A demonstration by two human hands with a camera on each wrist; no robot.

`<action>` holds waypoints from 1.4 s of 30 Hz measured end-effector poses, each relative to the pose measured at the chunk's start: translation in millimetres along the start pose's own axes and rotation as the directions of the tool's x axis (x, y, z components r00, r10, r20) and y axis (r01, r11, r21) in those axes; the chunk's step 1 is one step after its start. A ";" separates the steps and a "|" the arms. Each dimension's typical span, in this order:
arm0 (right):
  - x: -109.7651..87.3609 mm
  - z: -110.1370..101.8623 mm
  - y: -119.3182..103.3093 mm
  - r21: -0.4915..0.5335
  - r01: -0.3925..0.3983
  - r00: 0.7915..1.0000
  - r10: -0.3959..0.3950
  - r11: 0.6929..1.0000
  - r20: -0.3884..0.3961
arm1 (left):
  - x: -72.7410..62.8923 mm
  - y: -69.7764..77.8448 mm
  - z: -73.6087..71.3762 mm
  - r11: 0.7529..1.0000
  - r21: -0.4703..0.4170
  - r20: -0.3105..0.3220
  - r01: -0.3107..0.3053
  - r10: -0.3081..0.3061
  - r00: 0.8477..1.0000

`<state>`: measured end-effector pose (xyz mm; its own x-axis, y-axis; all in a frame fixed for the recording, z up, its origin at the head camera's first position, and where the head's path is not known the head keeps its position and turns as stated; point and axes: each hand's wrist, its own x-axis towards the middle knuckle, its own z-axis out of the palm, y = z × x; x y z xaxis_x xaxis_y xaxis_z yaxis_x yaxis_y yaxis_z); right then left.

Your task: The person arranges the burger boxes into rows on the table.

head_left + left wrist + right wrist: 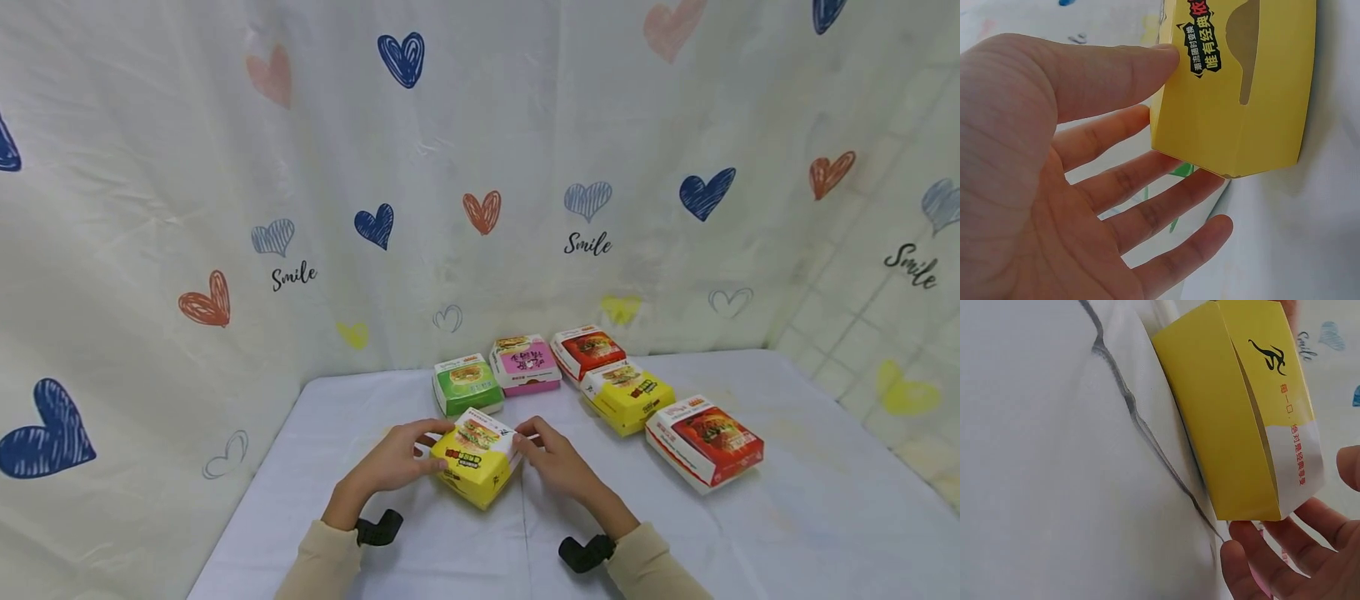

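Observation:
A yellow and white burger box (472, 463) lies at a slant between my two hands. My left hand (405, 454) holds its left side. In the left wrist view, the thumb (1147, 69) lies on the box's upper edge, with fingers spread along its side. From the other side my right hand (555, 458) holds it, fingertips (1241, 550) at the end of the box (1229, 425). The box's lid flap stands slightly apart from its base in the right wrist view.
Behind are a green burger box (468, 385) and a pink one (528, 365). To the right stand a red box (588, 350), another yellow box (628, 396) and a larger-looking red box (705, 442). A white cloth (817, 500) covers the table; a heart-printed curtain (510, 150) hangs behind.

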<state>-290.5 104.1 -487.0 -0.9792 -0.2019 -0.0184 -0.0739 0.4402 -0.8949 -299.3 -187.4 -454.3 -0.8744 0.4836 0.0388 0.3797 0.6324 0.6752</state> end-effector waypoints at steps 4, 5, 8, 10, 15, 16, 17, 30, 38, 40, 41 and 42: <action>-0.4 -1.1 -0.6 0.018 0.013 1.000 -0.013 1.000 0.000 | 0.2 -1.7 -1.2 1.000 0.004 -0.003 -0.006 0.006 1.000; -0.7 -1.5 -0.8 0.021 0.013 1.000 -0.013 1.000 0.000 | 0.2 -2.0 -1.4 1.000 0.004 -0.004 -0.007 0.007 1.000; -1.2 -2.1 -0.7 0.019 0.020 1.000 -0.020 1.000 -0.003 | 0.0 -2.5 -1.2 1.000 0.011 -0.012 0.003 -0.002 1.000; -1.7 -2.5 -0.6 0.021 0.021 1.000 -0.021 1.000 -0.002 | -0.2 -2.6 -0.7 1.000 0.019 -0.019 0.014 -0.014 1.000; -3.0 -2.0 0.2 0.035 0.021 0.999 -0.022 0.999 0.032 | -0.5 -3.7 0.6 0.999 0.008 -0.055 0.042 -0.042 0.998; -3.3 -1.7 0.3 0.039 0.021 0.999 -0.022 0.999 0.039 | -0.2 -4.3 0.8 0.999 0.003 -0.063 0.049 -0.049 0.997; -3.6 -1.5 0.0 0.043 0.018 0.999 -0.020 0.999 0.043 | 0.3 -5.0 1.0 0.999 0.000 -0.074 0.050 -0.050 0.996; -1.8 0.2 -2.1 0.022 -0.001 0.999 0.000 1.000 0.045 | 6.4 -5.4 7.1 0.994 0.039 -0.202 0.101 -0.091 0.975; -2.3 1.8 -0.3 0.010 -0.028 0.998 0.027 1.000 0.055 | 5.7 -3.6 8.1 0.991 -0.014 -0.129 0.135 -0.136 0.982; -3.3 1.6 -0.8 0.010 -0.020 0.998 0.019 1.000 0.054 | 5.5 -3.5 8.5 0.988 -0.028 -0.104 0.154 -0.156 0.982; -4.0 1.6 -1.1 0.011 -0.014 0.998 0.013 1.000 0.058 | 5.5 -3.3 8.5 0.987 -0.028 -0.094 0.160 -0.162 0.982; -4.7 1.4 -1.8 0.016 -0.009 0.998 0.008 1.000 0.062 | 5.4 -3.3 8.7 0.986 -0.024 -0.086 0.165 -0.167 0.982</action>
<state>-285.4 103.0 -485.9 -0.9662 -0.2521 -0.0534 -0.0618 0.4279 -0.9017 -302.7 -181.7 -462.6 -0.9482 0.3176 -0.0111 0.2227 0.6890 0.6897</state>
